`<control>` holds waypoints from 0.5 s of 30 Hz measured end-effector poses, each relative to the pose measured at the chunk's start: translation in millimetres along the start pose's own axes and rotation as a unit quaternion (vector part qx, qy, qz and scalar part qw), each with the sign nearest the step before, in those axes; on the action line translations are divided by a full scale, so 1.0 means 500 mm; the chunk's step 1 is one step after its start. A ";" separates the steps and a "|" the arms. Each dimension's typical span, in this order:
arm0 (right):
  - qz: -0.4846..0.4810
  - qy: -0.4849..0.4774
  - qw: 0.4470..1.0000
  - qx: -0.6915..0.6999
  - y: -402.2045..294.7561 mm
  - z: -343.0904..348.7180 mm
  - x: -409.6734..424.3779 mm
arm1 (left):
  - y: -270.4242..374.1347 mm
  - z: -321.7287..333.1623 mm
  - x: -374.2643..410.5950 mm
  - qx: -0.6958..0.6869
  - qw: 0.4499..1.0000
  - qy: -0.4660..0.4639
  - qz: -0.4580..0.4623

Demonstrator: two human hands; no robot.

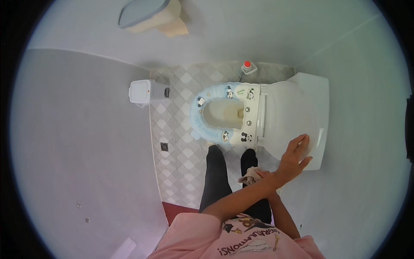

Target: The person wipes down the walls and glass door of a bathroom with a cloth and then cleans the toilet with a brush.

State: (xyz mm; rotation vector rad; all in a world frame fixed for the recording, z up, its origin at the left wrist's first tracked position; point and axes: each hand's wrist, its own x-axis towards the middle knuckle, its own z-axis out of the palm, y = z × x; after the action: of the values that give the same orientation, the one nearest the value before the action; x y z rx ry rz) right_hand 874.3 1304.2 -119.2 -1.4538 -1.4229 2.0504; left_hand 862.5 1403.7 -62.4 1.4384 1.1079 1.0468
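My left hand [295, 158] reaches across to the right, its fingertips against the white raised toilet lid [284, 110] and the thumb spread apart. Nothing is held in it. Beneath the left forearm, my right hand [266, 174] grips a crumpled beige cloth [251, 176]; the forearm hides part of this hand. On the toilet lies a light-blue and cream padded seat cover [199, 121] printed with pandas. Through its opening shows the toilet bowl [218, 113], with yellowish-brown staining inside. Behind the lid stands the white toilet tank [320, 94].
A white bin [140, 91] stands by the left wall. Behind the toilet is a clear bottle with a red cap [247, 64]. A tissue dispenser [152, 19] hangs on the far wall. A square drain [164, 146] sits in the tiled floor [186, 155].
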 end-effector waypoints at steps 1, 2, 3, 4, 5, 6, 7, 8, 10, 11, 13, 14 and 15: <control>-0.062 0.042 0.994 -0.078 -0.009 0.000 -0.003 | -0.003 -0.008 -0.001 -0.006 1.000 0.001 0.014; -0.115 0.093 0.976 -0.158 -0.018 0.001 -0.009 | -0.005 -0.015 -0.004 -0.020 1.000 -0.007 0.008; -0.122 0.104 0.971 -0.175 -0.016 0.006 -0.008 | -0.010 -0.021 -0.013 -0.035 0.999 -0.016 0.002; -0.131 0.116 0.966 -0.192 -0.013 0.010 -0.005 | -0.016 -0.028 -0.024 -0.049 0.998 -0.024 -0.003; -0.089 0.094 0.980 -0.149 0.008 0.015 0.000 | -0.022 -0.038 -0.035 -0.044 0.998 -0.039 0.000; -0.054 0.070 0.988 -0.126 0.040 0.021 0.006 | -0.028 -0.047 -0.050 -0.039 0.998 -0.056 0.003; -0.017 0.046 0.993 -0.107 0.076 0.028 0.013 | -0.035 -0.058 -0.067 -0.035 0.997 -0.071 0.005; 0.013 0.022 0.994 -0.108 0.138 0.038 0.023 | -0.042 -0.068 -0.084 -0.044 0.997 -0.066 0.000; 0.025 0.085 0.987 -0.132 0.205 0.071 0.015 | -0.076 -0.094 -0.119 -0.064 0.996 -0.062 -0.010; 0.003 0.164 0.974 -0.157 0.226 0.092 0.000 | -0.111 -0.114 -0.138 -0.019 0.999 -0.026 -0.024; 0.014 0.196 0.961 -0.196 0.204 0.096 -0.005 | -0.209 -0.182 -0.179 0.049 0.993 0.049 -0.099; 0.050 0.160 0.964 -0.206 0.118 0.082 -0.001 | -0.274 -0.231 -0.193 0.070 0.982 0.077 -0.155; 0.087 0.127 0.964 -0.216 0.069 0.075 0.004 | -0.351 -0.279 -0.207 0.212 0.964 0.108 -0.114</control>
State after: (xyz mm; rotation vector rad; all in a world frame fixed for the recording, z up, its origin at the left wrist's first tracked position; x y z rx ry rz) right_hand 853.3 1267.3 -147.6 -1.9933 -1.7541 1.6226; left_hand 686.1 1344.5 -224.3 1.5000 1.6933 0.8446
